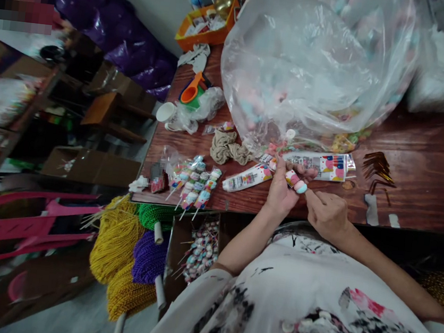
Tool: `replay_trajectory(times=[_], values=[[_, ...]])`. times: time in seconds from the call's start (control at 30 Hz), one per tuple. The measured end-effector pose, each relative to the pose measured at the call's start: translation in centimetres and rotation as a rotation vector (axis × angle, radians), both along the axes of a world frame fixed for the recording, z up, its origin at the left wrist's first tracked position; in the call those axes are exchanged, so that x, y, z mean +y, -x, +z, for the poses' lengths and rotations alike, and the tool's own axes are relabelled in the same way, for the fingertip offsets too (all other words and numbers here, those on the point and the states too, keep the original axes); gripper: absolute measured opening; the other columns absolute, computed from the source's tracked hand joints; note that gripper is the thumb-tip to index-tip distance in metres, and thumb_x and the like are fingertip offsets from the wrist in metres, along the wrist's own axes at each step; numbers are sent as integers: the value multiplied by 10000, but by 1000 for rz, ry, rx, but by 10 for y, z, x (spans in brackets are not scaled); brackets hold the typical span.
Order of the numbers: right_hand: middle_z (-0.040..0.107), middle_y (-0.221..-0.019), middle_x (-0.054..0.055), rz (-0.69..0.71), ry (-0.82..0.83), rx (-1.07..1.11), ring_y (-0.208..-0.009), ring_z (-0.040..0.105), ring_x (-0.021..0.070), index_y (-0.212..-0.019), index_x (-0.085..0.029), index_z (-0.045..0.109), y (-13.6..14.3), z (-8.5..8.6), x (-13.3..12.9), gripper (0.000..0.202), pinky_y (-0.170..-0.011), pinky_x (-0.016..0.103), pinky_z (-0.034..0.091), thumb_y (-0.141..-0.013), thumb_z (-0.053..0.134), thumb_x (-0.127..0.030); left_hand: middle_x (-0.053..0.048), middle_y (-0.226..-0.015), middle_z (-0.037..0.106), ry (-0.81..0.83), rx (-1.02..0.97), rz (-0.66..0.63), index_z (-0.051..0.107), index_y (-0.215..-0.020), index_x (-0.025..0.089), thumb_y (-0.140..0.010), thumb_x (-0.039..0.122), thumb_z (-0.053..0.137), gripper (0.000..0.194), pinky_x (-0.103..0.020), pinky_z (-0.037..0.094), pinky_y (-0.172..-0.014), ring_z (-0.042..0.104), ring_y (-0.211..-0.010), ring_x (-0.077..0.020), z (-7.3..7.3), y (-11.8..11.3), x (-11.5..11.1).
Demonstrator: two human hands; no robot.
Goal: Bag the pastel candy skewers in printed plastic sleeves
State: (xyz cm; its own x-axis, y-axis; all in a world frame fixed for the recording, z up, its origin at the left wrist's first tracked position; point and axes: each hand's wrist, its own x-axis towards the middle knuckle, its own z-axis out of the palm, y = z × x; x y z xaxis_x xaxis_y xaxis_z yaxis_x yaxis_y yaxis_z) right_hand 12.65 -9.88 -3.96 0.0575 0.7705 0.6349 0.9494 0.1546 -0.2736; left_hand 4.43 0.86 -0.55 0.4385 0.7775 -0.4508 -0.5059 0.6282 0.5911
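Observation:
My left hand (283, 192) is closed around a marshmallow stick (297, 183), whose pink, white and blue marshmallows poke out of a colourfully printed sleeve. Close by its blue end, my right hand (328, 213) has its fingers curled and pinched; whatever they grip is too small to make out. Flat printed bags (332, 167) lie behind the hands, and another printed bag (247, 178) rests beside my left wrist. Several wrapped marshmallow sticks (199, 185) lie together at the left front of the table. Gold twist ties (378, 167) are spread to the right.
A large clear plastic bag (317, 65) with pastel sweets fills the table's back. Crumpled cloth (230, 147), a white cup (166, 112), orange scissors or tape holder (191, 91) and an orange basket (205, 28) stand left. Below the edge, a box (200, 249) holds marshmallow sticks.

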Motion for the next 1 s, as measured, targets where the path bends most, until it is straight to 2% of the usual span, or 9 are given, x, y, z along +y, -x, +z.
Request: replay_trajectory(times=[0.1,0.23,0.4,0.5,0.6,0.77,0.87,1.0], values=[[616,-641,39,47,75,220,-578,514,131,-879,-136,684,-2,1,1,225,-594,268,370,-882,460,-111,14,-628,579,-80,-15,-70,512,-652,185,-888,653,501,524,-330,576,-844,699,-787,-157,-1,5,-5],[561,-582,-14,122,216,754,-519,462,91,-772,-175,644,-2,4,5,210,-544,229,358,-912,500,-234,20,-619,558,-107,15,-127,497,-706,206,-847,721,472,534,-345,569,-862,704,-829,-179,-2,12,-9],[463,-466,-45,219,410,1383,-438,356,71,-589,-179,545,8,3,9,337,-468,227,295,-866,571,-368,16,-630,572,-105,31,-113,525,-760,212,-788,764,508,553,-351,570,-861,709,-860,-200,-13,13,-12],[438,-448,-46,272,461,1588,-420,315,65,-543,-181,501,14,0,11,389,-442,231,258,-848,595,-404,6,-654,605,-63,66,-104,540,-765,208,-776,768,532,560,-360,571,-864,712,-876,-210,-19,11,-13],[447,-474,-45,233,393,1586,-448,334,66,-550,-178,500,14,1,12,388,-456,229,269,-843,612,-407,-15,-732,668,-48,44,-140,584,-807,213,-776,735,584,523,-378,568,-877,714,-923,-222,-18,10,-11],[466,-504,-47,173,359,1392,-495,394,71,-602,-171,565,5,8,10,303,-519,224,332,-850,599,-342,-46,-901,739,-78,9,-75,663,-898,232,-837,654,590,433,-401,563,-883,702,-1009,-238,3,18,9],[488,-527,-47,128,339,1312,-503,420,78,-690,-172,637,3,7,6,221,-519,222,350,-852,595,-316,-22,-835,734,-151,-50,-5,673,-866,239,-891,614,539,399,-406,560,-896,714,-965,-224,13,22,19],[560,-568,-34,81,242,1081,-512,476,87,-809,-172,700,4,3,5,175,-534,221,386,-866,583,-288,2,-671,672,-175,-80,3,625,-738,218,-870,616,573,423,-390,571,-879,727,-864,-210,12,20,12]])
